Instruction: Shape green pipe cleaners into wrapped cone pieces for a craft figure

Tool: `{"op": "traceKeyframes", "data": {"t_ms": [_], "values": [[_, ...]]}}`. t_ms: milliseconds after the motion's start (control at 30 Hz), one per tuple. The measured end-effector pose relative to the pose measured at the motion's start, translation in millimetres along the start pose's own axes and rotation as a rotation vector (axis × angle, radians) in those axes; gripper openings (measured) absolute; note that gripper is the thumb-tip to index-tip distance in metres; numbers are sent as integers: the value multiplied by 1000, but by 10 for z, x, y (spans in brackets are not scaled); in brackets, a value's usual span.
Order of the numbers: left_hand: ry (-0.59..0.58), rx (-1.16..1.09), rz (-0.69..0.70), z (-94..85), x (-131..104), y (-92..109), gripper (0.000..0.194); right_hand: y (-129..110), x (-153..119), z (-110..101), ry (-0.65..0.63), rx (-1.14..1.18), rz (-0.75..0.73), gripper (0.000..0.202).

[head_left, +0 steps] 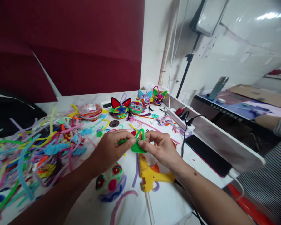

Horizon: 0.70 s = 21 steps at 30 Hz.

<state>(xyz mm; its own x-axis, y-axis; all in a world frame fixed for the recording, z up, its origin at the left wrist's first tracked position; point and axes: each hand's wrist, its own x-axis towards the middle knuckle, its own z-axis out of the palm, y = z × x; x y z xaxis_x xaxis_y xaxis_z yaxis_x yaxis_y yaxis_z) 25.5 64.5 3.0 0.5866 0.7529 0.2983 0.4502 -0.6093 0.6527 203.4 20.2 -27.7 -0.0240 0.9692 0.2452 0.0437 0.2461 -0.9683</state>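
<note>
Between my two hands is a bright green pipe cleaner [138, 149], bent into a pointed loop above a flat, folded lower part. My left hand [113, 147] pinches its left side between thumb and fingers. On the right side, my right hand [159, 146] pinches it near the foot of the loop. Below my hands lies a yellow hot glue gun [152, 177] with a clear glue stick [150, 207] in its back end. Left of the gun rests a round craft face [111, 182] with red and green eyes. A purple pipe cleaner [135, 172] lies between them.
Loose coloured pipe cleaners [37, 156] cover the table's left side. Several decorated balls [120, 111] stand at the back beside a clear bowl [90, 112]. To the right are a power strip [181, 117], a phone [207, 154] and a person in a striped top [267, 175].
</note>
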Motion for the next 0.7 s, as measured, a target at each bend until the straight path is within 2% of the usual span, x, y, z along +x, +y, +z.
{"op": "traceKeyframes", "data": {"t_ms": [167,333,700], "values": [[-31,-60,-57,26,-14,-10,23,14,-2,2,12,-4,18,27],[0,-49,-124,33,-19,23,22,17,1,6,21,-23,17,24],[62,90,-24,46,-27,104,19,6,-6,47,-4,-23,49,13]]}}
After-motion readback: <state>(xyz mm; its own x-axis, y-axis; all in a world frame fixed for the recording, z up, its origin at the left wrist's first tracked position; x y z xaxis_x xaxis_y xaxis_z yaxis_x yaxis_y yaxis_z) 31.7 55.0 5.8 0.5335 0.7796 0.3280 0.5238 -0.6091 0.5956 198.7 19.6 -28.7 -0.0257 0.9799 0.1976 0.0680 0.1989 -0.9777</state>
